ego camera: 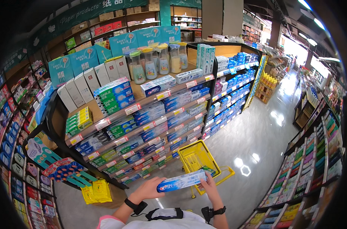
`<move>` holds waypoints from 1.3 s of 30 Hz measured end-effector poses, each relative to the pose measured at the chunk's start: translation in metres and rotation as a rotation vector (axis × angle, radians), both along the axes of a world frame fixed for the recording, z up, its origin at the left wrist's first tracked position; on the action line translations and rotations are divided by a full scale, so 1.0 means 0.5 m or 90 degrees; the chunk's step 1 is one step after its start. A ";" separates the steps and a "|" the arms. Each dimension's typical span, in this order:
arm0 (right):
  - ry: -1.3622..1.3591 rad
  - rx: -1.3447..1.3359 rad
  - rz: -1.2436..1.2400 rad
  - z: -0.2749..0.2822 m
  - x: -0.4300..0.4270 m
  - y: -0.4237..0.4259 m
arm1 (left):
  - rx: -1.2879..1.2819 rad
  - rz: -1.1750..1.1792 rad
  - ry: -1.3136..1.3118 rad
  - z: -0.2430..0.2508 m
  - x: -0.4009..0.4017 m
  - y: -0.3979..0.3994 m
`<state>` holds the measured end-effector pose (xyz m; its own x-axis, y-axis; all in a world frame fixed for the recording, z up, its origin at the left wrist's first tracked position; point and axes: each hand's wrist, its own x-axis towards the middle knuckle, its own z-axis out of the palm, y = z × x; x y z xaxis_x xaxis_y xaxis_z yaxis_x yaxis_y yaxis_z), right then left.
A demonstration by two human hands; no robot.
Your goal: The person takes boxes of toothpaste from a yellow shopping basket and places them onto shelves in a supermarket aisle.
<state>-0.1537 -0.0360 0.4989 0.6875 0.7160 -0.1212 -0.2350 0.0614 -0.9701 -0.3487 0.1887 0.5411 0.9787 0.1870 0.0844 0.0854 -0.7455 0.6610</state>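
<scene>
A blue and white Crest toothpaste box (182, 181) is held level in front of me, its printed long face showing. My left hand (149, 187) grips one end of it, and my right hand (210, 184) grips the other. Just beyond the box stands a yellow shopping cart (192, 156) with a basket of perforated plastic. Inside the cart, partly behind the box end, lies a small green and blue carton (208, 170). Rows of toothpaste boxes (149, 113) fill the shelf ahead, with price tags along the shelf edges.
On the shelf top stand Darlie boxes (114, 96), bottles with coloured lids (163, 61) and white cartons (84, 88). Yellow bags (96, 191) lie low at the left, below a hanging display (64, 169). A stocked shelf (302, 169) lines the right. The shiny aisle floor (256, 137) runs between.
</scene>
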 end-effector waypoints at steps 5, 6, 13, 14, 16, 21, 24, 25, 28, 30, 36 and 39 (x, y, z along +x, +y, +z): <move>-0.009 0.020 -0.051 -0.009 -0.081 0.004 | -0.007 -0.032 0.007 0.030 -0.046 0.030; -0.009 0.023 -0.068 -0.006 -0.101 0.002 | -0.007 -0.041 0.009 0.028 -0.058 0.033; -0.013 -0.017 -0.142 -0.044 -0.231 -0.013 | -0.094 -0.094 -0.003 -0.020 -0.172 0.050; -0.012 -0.019 -0.146 -0.046 -0.249 -0.015 | -0.123 -0.097 0.000 -0.027 -0.191 0.051; -0.004 -0.008 -0.166 -0.041 -0.291 -0.018 | -0.131 -0.097 0.042 -0.028 -0.226 0.052; 0.003 -0.060 -0.142 -0.017 -0.383 -0.012 | -0.167 -0.059 0.073 -0.032 -0.319 0.048; -0.005 -0.118 -0.117 -0.011 -0.420 -0.001 | -0.184 -0.008 0.098 -0.022 -0.365 0.047; -0.009 -0.155 -0.110 -0.008 -0.428 0.004 | -0.184 0.020 0.103 -0.021 -0.381 0.044; -0.019 -0.159 -0.058 -0.008 -0.440 0.023 | -0.196 0.072 0.094 -0.030 -0.422 0.046; -0.034 -0.154 -0.048 0.003 -0.444 0.036 | -0.205 0.094 0.084 -0.030 -0.437 0.042; -0.041 -0.124 -0.046 0.006 -0.452 0.045 | -0.185 0.120 0.057 -0.044 -0.457 0.039; -0.043 -0.135 -0.037 -0.001 -0.451 0.032 | -0.203 0.106 0.044 -0.045 -0.452 0.033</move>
<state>-0.3793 -0.0201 0.4982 0.7389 0.6379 -0.2169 -0.1712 -0.1336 -0.9761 -0.5749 0.2054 0.5185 0.9339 0.3508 -0.0693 0.2411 -0.4745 0.8466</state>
